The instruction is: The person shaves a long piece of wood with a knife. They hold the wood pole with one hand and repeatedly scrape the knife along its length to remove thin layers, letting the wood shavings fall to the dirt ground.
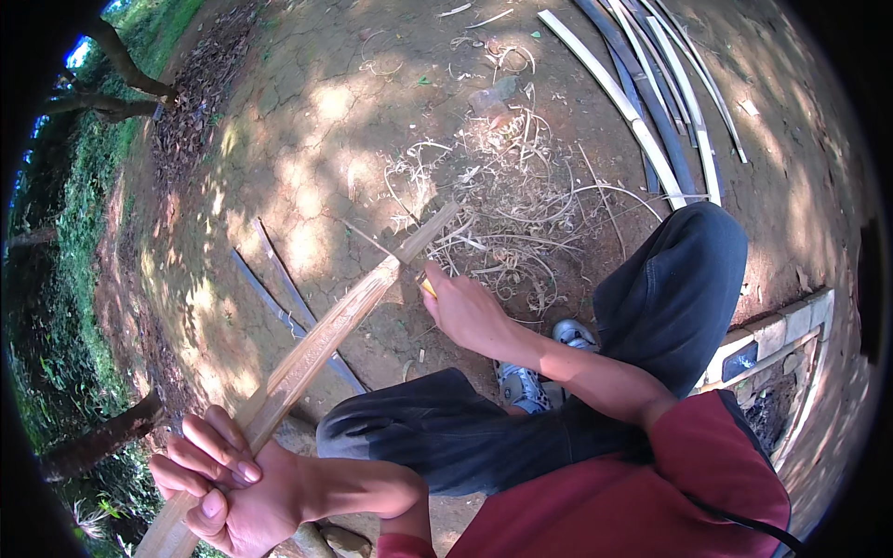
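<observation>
A long, pale split-bamboo slat (pixel 321 346) slants from the lower left up toward the middle of the head view. My left hand (pixel 249 495) is closed around its near part, fingers across the top and thumb along the side. Near the slat's far end, my right hand (pixel 468 312) grips a knife by its yellow handle (pixel 429 286). The dark blade lies across the slat, though my fist hides part of it. A thin pale sliver (pixel 367 237) sticks out beside the slat where the blade meets it.
Curly shavings (pixel 507 209) are heaped on the cracked dirt ahead. Several long slats (pixel 614 93) lie at the far right, and dark strips (pixel 279 293) lie at left. A brick-edged frame (pixel 777 339) stands at right. Tree trunks (pixel 102 437) and greenery line the left.
</observation>
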Motion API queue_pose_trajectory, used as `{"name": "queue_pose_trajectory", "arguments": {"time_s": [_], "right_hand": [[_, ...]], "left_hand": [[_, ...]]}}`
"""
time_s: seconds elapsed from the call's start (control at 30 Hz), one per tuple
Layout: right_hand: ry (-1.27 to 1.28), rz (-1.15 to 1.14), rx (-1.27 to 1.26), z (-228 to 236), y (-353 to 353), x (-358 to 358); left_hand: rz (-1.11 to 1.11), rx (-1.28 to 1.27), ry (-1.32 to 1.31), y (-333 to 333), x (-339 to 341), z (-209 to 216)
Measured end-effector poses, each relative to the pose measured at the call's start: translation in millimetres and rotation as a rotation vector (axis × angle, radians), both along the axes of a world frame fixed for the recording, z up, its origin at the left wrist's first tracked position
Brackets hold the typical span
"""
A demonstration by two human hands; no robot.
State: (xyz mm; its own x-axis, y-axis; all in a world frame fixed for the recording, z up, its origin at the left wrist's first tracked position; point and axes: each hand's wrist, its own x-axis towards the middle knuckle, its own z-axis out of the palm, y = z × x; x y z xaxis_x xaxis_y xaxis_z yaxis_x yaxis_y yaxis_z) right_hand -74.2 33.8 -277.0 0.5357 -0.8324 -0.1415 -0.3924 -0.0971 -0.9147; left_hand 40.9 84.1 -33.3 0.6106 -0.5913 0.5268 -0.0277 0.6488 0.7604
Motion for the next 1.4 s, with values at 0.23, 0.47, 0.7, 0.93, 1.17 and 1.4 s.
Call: {"name": "queue_pose_trajectory", "arguments": {"time_s": [0.23,0.47,0.7,0.93,1.17,1.4], "right_hand": [[0.113,0.172,0.127,30.3,-2.8,1.3],[0.086,0.058,0.059,-10.8,1.7,5.6],[0.067,0.002,-0.012,-38.9,-6.2,5.4],[0.025,0.062,0.052,12.3,11.7,2.9],[0.082,0.050,0.049,-15.6,1.3,8.9],[0.070,0.028,0.059,-26.1,-3.1,10.7]], "left_hand": [[-0.071,0.002,0.007,10.3,14.7,1.6],[-0.118,0.036,-0.064,15.5,34.8,1.1],[-0.048,-0.014,-0.036,6.5,30.8,-3.1],[-0.010,-0.007,-0.060,13.5,46.2,-4.7],[-0.080,-0.012,-0.062,12.6,27.6,-2.1],[-0.068,-0.016,-0.054,10.5,34.1,-2.4]]}}
